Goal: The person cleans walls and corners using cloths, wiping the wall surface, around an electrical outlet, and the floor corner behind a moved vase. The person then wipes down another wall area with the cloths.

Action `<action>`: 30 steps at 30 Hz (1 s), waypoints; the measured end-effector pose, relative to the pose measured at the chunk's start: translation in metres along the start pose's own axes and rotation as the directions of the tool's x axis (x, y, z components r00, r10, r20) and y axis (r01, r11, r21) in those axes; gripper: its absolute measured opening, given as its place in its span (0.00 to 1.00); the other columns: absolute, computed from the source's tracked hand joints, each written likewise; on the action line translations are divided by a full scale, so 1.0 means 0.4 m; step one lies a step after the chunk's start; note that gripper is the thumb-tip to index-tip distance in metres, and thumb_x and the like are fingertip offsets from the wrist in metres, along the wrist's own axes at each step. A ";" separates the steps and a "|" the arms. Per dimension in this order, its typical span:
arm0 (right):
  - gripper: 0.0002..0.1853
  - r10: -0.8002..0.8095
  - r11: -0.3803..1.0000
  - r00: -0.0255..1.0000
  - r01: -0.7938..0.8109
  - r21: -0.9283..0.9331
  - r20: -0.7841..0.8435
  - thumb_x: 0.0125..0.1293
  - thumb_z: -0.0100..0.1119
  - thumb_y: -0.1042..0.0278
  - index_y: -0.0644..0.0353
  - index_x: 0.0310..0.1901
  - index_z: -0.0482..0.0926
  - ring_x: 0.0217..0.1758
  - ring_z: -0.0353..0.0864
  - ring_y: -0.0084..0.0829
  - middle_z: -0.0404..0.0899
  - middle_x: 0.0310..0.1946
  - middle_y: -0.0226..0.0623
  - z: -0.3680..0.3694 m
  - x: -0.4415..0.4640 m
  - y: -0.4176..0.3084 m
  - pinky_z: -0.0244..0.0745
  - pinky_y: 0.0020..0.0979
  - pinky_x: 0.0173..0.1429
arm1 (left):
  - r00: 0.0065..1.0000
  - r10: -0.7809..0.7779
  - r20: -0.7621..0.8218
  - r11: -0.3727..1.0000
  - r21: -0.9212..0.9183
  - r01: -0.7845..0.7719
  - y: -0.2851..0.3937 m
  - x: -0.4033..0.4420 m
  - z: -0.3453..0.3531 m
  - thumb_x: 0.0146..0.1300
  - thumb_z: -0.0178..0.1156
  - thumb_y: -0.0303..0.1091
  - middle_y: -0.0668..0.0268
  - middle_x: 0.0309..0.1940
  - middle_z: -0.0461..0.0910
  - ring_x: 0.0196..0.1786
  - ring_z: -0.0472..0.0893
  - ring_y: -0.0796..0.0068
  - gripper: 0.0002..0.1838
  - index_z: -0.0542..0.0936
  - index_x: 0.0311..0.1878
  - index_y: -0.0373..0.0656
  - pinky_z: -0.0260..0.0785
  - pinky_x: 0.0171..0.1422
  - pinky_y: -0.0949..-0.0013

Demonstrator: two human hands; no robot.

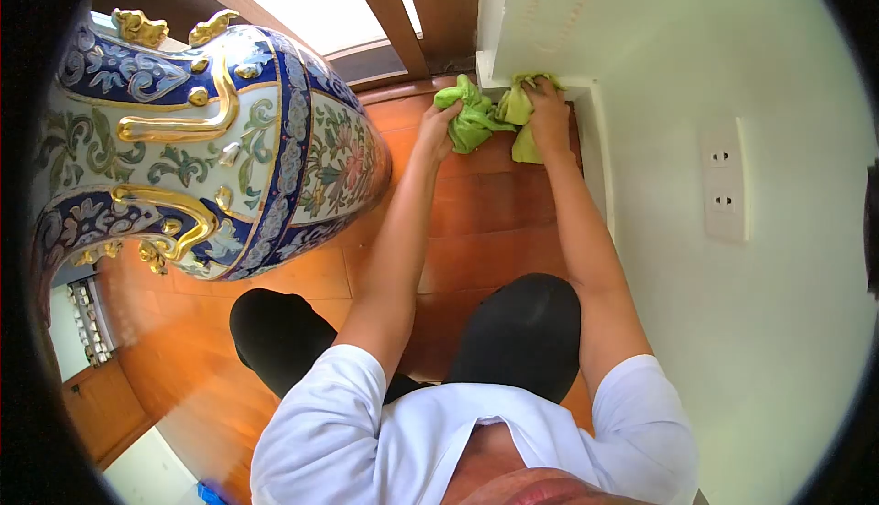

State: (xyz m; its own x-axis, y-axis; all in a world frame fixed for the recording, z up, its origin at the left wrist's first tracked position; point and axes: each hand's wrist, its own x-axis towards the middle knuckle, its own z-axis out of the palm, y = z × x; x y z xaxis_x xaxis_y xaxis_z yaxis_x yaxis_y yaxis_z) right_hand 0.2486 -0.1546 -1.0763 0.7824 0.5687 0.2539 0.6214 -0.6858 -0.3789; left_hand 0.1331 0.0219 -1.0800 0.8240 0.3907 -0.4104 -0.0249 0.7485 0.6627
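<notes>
My left hand is closed on a bunched bright green cloth, held just above the floor near the corner. Beside it, my right hand grips a yellow-green cloth against the white baseboard. Part of this second cloth lies over the top of the baseboard and part hangs toward the floor. The two cloths touch or nearly touch; I cannot tell whether they are joined. My right fingertips are partly hidden by the cloth.
A large painted vase with gold handles stands close on the left. Wooden floorboards lie below. A pale green wall with a socket plate rises on the right. A brown-framed glass door is ahead.
</notes>
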 end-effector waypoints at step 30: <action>0.23 0.442 0.881 0.893 -0.449 -0.146 -0.080 0.61 0.52 0.74 0.61 0.60 0.70 0.64 0.64 0.54 0.68 0.61 0.44 -0.025 0.029 0.109 0.65 0.63 0.59 | 0.742 0.196 0.641 -0.545 0.700 -0.461 -0.182 0.128 0.299 0.50 0.57 0.27 0.58 0.27 0.81 0.37 0.81 0.58 0.05 0.81 0.22 0.41 0.75 0.41 0.60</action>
State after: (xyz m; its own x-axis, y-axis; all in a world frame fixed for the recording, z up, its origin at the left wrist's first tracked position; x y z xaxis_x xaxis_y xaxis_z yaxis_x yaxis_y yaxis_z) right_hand 0.2850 -0.1826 -1.0809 0.9771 0.1685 0.1301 0.2021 -0.9264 -0.3178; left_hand 0.2450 -0.0767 -1.0742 0.9693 0.0931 0.2276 0.0298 -0.9632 0.2671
